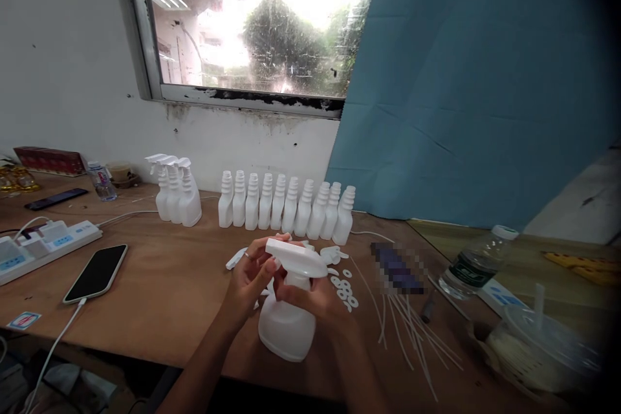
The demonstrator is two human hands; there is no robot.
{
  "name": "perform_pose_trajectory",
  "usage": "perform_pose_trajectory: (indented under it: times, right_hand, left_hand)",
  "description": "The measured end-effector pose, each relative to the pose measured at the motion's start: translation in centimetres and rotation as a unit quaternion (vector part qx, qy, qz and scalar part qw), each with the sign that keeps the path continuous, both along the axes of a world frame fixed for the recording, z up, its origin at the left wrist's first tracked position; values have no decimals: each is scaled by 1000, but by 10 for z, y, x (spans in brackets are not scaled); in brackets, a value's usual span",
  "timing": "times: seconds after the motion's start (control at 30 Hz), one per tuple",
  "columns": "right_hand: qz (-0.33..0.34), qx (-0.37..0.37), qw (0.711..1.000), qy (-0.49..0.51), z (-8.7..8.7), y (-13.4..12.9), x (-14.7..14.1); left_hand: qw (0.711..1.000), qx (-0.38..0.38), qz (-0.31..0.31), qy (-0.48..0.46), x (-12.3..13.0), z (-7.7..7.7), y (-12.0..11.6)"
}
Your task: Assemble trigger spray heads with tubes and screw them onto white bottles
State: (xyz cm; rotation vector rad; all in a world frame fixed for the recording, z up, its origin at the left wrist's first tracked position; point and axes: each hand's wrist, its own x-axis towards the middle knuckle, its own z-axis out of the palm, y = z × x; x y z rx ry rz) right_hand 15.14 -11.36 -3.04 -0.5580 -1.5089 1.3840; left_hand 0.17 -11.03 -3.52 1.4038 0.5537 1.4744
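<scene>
A white spray bottle [287, 330] stands near the table's front edge with a trigger sprayer head [298, 257] on its neck. My right hand [317, 301] is closed round the neck just under the head. From the other side, my left hand [255, 275] grips the front of the head by the nozzle and trigger, thumb bent. My fingers hide most of the trigger and collar. Just behind my hands lie loose white sprayer parts [332, 255], and several white rings [343, 291] are scattered to their right.
Several open white bottles [279, 204] stand in a row along the wall. Three bottles with sprayer heads [178, 197] are at the left. Thin white tubes [412, 336], a water bottle [478, 265] and a lidded cup [533, 349] are on the right. A phone [96, 273] and power strip [53, 246] lie left.
</scene>
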Motion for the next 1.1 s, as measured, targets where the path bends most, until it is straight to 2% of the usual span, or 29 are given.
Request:
perform_pose_trajectory:
  times: [0.07,0.13,0.27,0.43,0.7,0.87,1.1]
  right_hand:
    - [3,-17,999,-43,4,0,1]
    - [-7,-26,997,-66,6,-2,2]
    - [-26,-28,996,-77,9,-7,0]
    - [-17,-39,997,-62,9,-11,-2]
    - [-54,-57,994,-77,8,-15,-5]
    - [-44,-24,995,-84,4,-11,-3]
    - [-48,0,997,-56,-2,-14,-1]
  left_hand:
    - [999,-26,30,4,-10,-12,-1]
    - [998,-57,31,25,-22,-23,-1]
    - [990,-80,-33,114,-44,-39,-2]
    - [953,-58,-99,280,-56,-50,-7]
    - [947,-95,-100,290,-47,-48,-13]
    - [951,-126,-107,262,-42,-48,-13]
    - [949,-116,-109,272,-42,-43,-12]
